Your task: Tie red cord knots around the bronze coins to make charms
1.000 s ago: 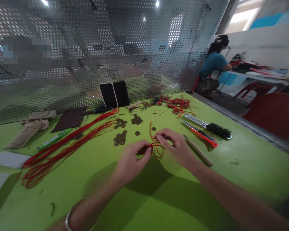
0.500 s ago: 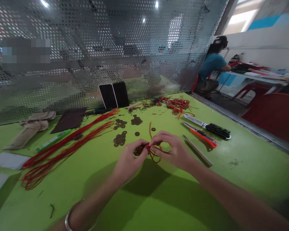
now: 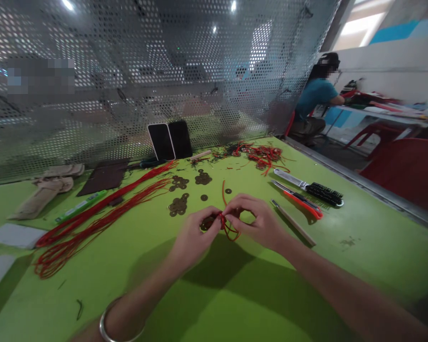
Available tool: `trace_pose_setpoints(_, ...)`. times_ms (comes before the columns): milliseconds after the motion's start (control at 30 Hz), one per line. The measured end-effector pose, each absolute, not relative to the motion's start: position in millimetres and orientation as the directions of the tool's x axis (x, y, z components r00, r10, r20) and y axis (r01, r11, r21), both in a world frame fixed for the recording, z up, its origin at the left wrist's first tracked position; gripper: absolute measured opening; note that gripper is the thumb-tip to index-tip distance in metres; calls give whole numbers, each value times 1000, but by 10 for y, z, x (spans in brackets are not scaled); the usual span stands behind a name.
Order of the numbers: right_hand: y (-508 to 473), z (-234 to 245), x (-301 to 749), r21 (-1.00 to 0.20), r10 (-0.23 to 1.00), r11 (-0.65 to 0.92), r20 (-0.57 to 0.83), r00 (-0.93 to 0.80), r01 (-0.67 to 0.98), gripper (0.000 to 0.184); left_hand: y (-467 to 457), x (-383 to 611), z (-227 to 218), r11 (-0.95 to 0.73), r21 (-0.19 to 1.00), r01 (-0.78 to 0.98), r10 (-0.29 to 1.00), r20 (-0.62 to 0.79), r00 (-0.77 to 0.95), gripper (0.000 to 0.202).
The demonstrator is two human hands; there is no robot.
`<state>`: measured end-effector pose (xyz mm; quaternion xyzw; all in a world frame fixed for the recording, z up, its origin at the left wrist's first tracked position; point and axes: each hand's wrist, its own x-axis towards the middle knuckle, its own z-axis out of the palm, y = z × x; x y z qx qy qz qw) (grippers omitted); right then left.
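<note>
A red cord (image 3: 222,218) is held just above the middle of the green table (image 3: 360,280), gathered at a small knot between the two hands, with a loop hanging on the near side and a loose end reaching far. The left hand (image 3: 196,235) pinches the knot between thumb and fingertips; the right hand (image 3: 258,221) pinches the cord right beside it. Behind the left fingers sits a dark round piece (image 3: 207,223) (mostly hidden, perhaps a disc). If the left pinch slackened, the knot could probably loosen or twist; an uneven pull from the right might tangle the loop. Farther out, a single disc (image 3: 228,191) lies near the loose end, which could perhaps snag it. Disc piles (image 3: 178,205) lie far left, a wooden-handled tool (image 3: 294,224) and a brush (image 3: 323,192) to the right.
</note>
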<state>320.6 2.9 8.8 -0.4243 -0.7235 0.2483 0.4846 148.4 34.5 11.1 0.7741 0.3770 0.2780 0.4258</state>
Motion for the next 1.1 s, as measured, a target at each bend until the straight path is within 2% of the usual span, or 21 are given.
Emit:
trace_pose_setpoints(333, 26, 102, 3202, -786, 857, 515, 487, -172, 342, 13, 330, 1491, 126, -361, 874, 325, 810, 120, 574, 19)
trace_pose_setpoints(900, 12, 75, 3175, -755, 863, 504, 463, -204, 419, 5, 299, 1495, 124, -350, 882, 315, 790, 96, 606, 19)
trace_pose_setpoints(1100, 14, 54, 3173, -712, 821, 563, 540, -186, 420, 14, 296, 1497, 125, -343, 878, 332, 813, 101, 573, 18)
